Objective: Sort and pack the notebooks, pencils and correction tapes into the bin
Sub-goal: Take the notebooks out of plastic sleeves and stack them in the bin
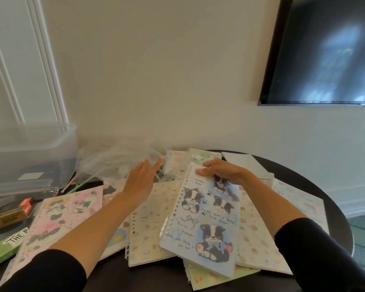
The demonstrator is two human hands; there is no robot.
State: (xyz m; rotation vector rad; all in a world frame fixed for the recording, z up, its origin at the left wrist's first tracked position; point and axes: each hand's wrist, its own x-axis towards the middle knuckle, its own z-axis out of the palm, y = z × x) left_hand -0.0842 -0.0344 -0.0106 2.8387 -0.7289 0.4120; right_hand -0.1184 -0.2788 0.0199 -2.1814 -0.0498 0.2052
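Note:
Several spiral notebooks lie overlapped on a dark round table [333,209]. My right hand [221,170] grips the far edge of a blue notebook with dog drawings [207,224], its thumb on the cover. My left hand [142,178] hovers with straight fingers above the pile, reaching toward crumpled clear plastic bags [114,163]. A pink cat notebook [57,216] lies at the left, a cream patterned one [150,226] in the middle. Pastel pencils [80,184] lie near the clear plastic bin [30,159] at the left.
A green box [2,247] and a brown and red box [9,213] sit at the left edge below the bin. More notebooks [299,199] cover the right of the table. The wall stands close behind, with a dark screen [325,49] at the upper right.

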